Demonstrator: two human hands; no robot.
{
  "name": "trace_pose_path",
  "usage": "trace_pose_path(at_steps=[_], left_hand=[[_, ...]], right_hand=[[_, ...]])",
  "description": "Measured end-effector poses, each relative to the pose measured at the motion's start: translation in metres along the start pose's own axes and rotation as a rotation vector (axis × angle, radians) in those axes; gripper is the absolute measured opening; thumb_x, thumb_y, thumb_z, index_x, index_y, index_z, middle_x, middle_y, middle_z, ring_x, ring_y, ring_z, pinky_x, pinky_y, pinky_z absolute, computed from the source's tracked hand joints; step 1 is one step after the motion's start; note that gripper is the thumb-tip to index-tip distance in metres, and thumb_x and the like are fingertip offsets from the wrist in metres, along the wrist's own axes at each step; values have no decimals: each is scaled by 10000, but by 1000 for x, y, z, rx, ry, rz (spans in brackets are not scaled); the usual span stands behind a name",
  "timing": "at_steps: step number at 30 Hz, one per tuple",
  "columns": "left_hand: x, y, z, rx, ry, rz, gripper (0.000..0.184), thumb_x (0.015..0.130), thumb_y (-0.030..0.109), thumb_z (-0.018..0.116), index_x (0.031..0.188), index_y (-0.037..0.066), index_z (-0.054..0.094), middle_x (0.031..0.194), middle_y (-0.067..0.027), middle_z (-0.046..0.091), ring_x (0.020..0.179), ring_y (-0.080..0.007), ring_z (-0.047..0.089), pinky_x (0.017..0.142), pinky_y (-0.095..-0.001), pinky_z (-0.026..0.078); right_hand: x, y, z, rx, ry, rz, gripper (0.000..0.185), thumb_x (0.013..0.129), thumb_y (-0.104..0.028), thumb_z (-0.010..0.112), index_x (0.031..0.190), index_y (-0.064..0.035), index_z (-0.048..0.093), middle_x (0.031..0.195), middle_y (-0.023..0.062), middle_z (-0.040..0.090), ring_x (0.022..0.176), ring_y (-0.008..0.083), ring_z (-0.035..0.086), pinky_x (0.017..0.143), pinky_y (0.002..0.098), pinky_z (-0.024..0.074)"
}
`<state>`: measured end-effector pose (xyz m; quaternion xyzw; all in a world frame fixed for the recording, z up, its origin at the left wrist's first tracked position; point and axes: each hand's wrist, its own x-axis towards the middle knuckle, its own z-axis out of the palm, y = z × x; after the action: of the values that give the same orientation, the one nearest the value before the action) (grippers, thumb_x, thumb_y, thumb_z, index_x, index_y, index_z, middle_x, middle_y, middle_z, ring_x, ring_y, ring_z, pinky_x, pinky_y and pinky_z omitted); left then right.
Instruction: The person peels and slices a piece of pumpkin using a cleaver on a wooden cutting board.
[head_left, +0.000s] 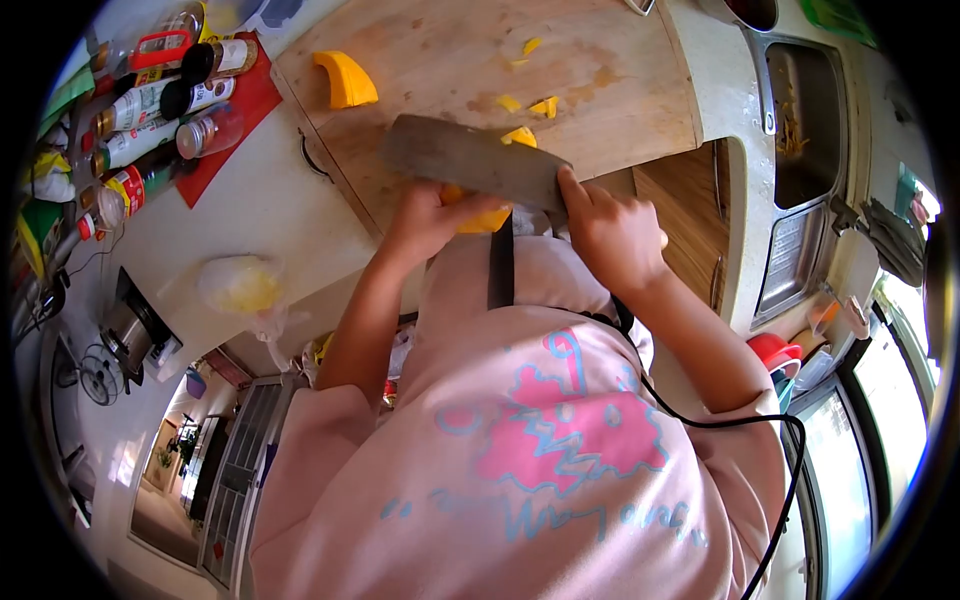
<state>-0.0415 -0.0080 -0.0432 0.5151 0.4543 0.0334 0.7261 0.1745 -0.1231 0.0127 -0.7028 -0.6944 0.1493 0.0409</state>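
Note:
A cleaver (460, 157) with a broad grey blade is in my right hand (618, 235), its fingers wrapped round the handle, which they hide. The blade lies crosswise above the near edge of a wooden cutting board (440, 60). My left hand (425, 222) grips an orange-yellow pumpkin piece (484, 219) just below the blade, which covers part of it. Another bit of yellow flesh shows past the blade's far edge. Farther off on the board's left stands a curved pumpkin wedge (346, 80). Several small scraps (544, 107) are scattered near the board's middle.
Spice jars and bottles (135, 115) crowd a red mat (258, 95) on the left counter. A plastic bag (240, 285) with yellowish contents sits nearer me. At right is a metal sink (808, 125) with peelings in it. A black cable (740, 422) crosses my right side.

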Motion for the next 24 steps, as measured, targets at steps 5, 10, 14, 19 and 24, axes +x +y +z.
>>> trace_pose_path(at_steps=[5, 10, 14, 19, 24], left_hand=[[1, -4, -2, 39, 31, 66, 341, 829, 125, 786, 1117, 6, 647, 1031, -35, 694, 949, -124, 635, 862, -295, 506], [2, 4, -4, 85, -8, 99, 300, 882, 189, 752, 1102, 19, 640, 882, -9, 673, 650, -48, 538, 543, -227, 425], [2, 0, -4, 66, -1, 50, 285, 893, 212, 745, 1080, 18, 651, 832, -1, 667, 571, -34, 511, 476, -209, 405], [2, -3, -4, 69, -6, 10, 282, 893, 241, 746, 1052, 22, 667, 811, 6, 663, 557, -34, 501, 467, -207, 395], [2, -5, -3, 16, -22, 38, 311, 899, 280, 742, 1055, 21, 671, 810, 15, 658, 559, -30, 494, 466, -203, 382]], right_hand=[[-17, 3, 0, -29, 37, -12, 401, 774, -88, 604, 1165, -6, 631, 627, 13, 553, 515, 169, 612, 446, 317, 477], [-22, 9, 11, -20, 39, 40, 403, 784, -87, 602, 1178, -5, 630, 642, 16, 562, 518, 170, 612, 454, 317, 480], [-29, 8, 9, -12, 30, 65, 407, 788, -94, 604, 1183, -2, 628, 647, 22, 569, 515, 177, 611, 459, 322, 481], [-32, 12, 9, -18, -4, 65, 413, 790, -101, 603, 1188, 8, 620, 652, 29, 579, 510, 187, 612, 451, 333, 478], [-18, 13, 8, -26, -68, 70, 418, 797, -91, 589, 1200, 18, 588, 667, 40, 602, 521, 209, 628, 455, 349, 492]])
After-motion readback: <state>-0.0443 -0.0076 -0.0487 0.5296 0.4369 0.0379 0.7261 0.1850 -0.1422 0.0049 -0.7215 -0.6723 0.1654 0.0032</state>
